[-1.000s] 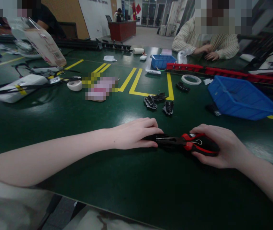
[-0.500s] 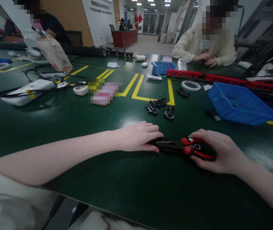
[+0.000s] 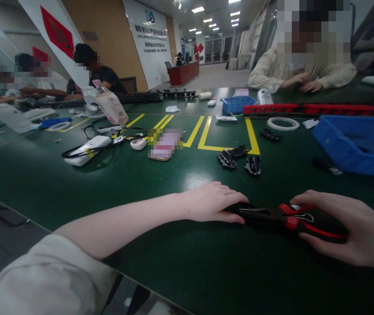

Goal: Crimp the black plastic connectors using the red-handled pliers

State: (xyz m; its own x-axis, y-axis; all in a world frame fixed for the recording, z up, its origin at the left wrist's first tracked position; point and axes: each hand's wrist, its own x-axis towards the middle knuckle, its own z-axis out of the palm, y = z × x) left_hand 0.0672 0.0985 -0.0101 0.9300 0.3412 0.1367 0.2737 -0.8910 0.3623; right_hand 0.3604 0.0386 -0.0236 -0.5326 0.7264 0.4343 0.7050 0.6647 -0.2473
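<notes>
My right hand (image 3: pixel 347 227) is closed around the red-and-black handles of a pair of pliers (image 3: pixel 291 216), which lies low over the green tabletop. The dark jaws point left and reach a small black part (image 3: pixel 234 211). My left hand (image 3: pixel 214 202) pinches that black part between thumb and fingers, and most of it is hidden under them. A thin bent metal spring shows between the handles. Beyond my hands lie several similar-looking black pieces (image 3: pixel 253 166) with ragged edges.
At the right stands a blue bin (image 3: pixel 357 146), with a roll of white tape (image 3: pixel 283 124) and a long red strip (image 3: pixel 337 109) behind it. A phone (image 3: pixel 165 146) and a white device with a black cable (image 3: pixel 90 150) lie to the left. A co-worker (image 3: pixel 301 74) sits opposite.
The camera view has swung left, so everything appears shifted to the right, and more people show on the left. My hands keep the same hold on the pliers and the black part.
</notes>
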